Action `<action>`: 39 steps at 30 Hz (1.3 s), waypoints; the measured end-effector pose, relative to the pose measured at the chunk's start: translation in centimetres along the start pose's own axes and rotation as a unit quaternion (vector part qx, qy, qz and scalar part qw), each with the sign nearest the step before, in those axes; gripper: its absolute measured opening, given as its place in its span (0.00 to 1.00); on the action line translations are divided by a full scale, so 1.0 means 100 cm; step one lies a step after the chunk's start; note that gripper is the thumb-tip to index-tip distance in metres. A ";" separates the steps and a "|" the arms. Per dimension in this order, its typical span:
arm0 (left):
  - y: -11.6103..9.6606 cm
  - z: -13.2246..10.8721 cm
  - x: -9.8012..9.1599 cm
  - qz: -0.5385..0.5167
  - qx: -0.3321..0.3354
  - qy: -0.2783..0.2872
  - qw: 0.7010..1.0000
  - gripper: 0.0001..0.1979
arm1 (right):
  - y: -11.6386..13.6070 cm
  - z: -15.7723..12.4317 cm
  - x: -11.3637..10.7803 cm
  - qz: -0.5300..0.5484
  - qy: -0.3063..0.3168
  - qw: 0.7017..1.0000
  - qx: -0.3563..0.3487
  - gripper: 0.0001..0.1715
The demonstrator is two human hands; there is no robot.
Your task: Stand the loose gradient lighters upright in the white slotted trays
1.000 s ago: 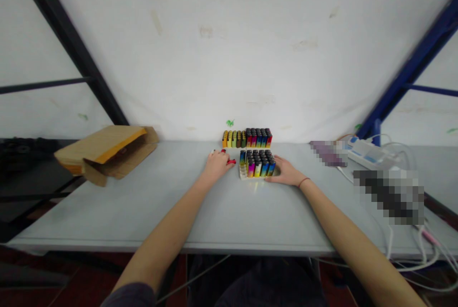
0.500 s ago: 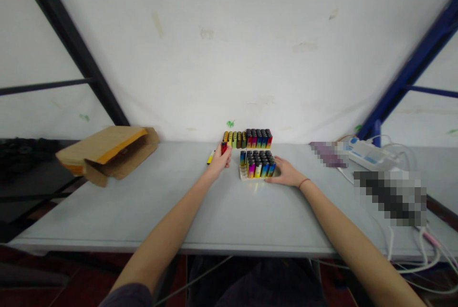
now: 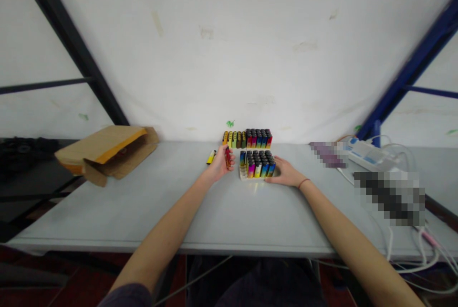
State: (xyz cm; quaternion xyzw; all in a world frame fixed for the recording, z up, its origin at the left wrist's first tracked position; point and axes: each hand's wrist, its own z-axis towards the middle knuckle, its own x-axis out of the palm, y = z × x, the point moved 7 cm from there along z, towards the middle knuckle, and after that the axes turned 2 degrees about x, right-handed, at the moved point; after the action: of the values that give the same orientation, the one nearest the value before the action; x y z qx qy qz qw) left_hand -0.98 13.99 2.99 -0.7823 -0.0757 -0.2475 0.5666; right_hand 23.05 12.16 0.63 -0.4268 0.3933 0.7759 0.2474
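Note:
My left hand (image 3: 219, 165) holds a dark red lighter (image 3: 228, 156) upright between thumb and fingers, left of the front tray. That front white tray (image 3: 243, 176) carries several rows of lighters (image 3: 261, 166) with black tops and bright pink, yellow and blue bodies. Cells along its left side stand bare in front of one blue lighter (image 3: 243, 157). Around the tray's right end my right hand (image 3: 286, 172) is closed, thumb at the front and fingers farther back. A yellow lighter (image 3: 211, 157) lies on the table just behind my left hand.
Against the wall stand a block of yellow and green lighters (image 3: 234, 139) and another tray of multicoloured lighters (image 3: 259, 139). An opened cardboard box (image 3: 107, 152) lies at the left. A power strip (image 3: 368, 154), cables and blurred-out items occupy the right side of the table (image 3: 272, 221).
My left hand has turned and come slightly toward me, so the red lighter now stands upright and shows more of its body. My right hand and the tray have stayed put.

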 end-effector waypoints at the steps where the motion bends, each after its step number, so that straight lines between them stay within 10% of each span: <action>1: -0.001 -0.001 0.001 0.004 0.001 0.004 1.000 0.13 | 0.000 0.000 0.000 -0.001 0.001 1.000 0.002 0.43; 39: -0.021 0.000 -0.017 0.061 0.194 -0.130 0.970 0.12 | -0.002 0.000 0.002 -0.004 0.011 1.000 0.019 0.43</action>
State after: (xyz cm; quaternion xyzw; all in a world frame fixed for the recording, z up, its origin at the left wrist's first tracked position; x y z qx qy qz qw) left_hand -3.29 15.02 3.99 -0.6864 -0.1471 -0.0891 0.7066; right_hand 23.09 12.27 0.36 -0.4317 0.4091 0.7626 0.2542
